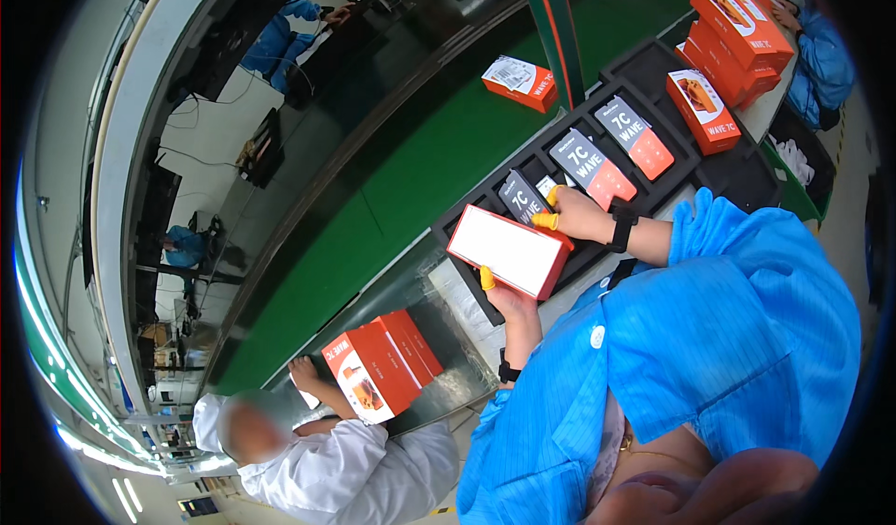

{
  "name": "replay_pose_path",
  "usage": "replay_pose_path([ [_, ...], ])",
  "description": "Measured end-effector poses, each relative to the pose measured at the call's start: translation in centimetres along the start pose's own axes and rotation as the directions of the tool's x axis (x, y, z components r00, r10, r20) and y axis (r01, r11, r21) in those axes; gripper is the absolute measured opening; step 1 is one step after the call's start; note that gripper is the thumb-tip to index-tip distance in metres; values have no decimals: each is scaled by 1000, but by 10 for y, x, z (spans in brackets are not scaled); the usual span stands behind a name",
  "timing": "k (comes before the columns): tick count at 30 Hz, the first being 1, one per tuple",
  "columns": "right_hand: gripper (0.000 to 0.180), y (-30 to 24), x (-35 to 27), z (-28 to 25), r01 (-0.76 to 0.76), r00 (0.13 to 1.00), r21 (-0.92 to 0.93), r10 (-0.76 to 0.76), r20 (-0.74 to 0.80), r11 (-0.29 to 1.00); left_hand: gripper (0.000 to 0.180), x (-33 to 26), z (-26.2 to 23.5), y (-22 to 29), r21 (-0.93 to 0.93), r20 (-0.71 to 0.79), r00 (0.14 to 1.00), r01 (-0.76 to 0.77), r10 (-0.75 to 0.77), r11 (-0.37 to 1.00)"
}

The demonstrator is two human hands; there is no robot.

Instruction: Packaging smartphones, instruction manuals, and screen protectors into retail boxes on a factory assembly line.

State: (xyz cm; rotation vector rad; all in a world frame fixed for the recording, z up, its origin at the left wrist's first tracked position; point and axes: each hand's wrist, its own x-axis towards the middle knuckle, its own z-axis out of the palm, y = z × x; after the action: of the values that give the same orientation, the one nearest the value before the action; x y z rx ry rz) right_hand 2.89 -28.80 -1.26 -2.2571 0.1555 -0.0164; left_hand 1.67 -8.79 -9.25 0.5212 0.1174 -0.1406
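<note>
My left hand grips the near lower edge of an orange box with a white upper face, a yellow cover on one fingertip. Above the box's far right corner, my right hand has its fingers curled together, two of them in yellow covers. What they pinch, if anything, is hidden. Both hands are over a black compartment tray. In it lie grey-and-orange phones: one partly behind the box, a second beside my right hand and a third farther right.
Stacked orange boxes stand at the far right, with a single box on the tray's end. Another box lies on the green conveyor belt near a post. At left, a white-clad co-worker sits by more orange boxes.
</note>
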Motion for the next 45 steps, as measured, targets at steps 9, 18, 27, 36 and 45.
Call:
replay_pose_path([
  [9,33,0,21,-51,136,975,-65,-145,-168,989,58,-1,-16,-8,47,62,998,29,-32,998],
  [18,38,-53,-12,-19,196,969,303,-232,89,933,53,-4,-16,-10,77,70,997,17,-23,997],
  [27,38,-43,-7,-15,234,948,-33,-220,229,972,61,-8,-2,-2,78,94,988,118,-125,990],
  [36,29,-53,2,-32,416,850,-340,-227,476,844,63,-9,-6,0,94,89,984,143,-151,985],
  [45,21,-76,-5,-34,577,811,-539,-354,466,614,66,-3,-4,-2,91,36,991,122,-126,988],
])
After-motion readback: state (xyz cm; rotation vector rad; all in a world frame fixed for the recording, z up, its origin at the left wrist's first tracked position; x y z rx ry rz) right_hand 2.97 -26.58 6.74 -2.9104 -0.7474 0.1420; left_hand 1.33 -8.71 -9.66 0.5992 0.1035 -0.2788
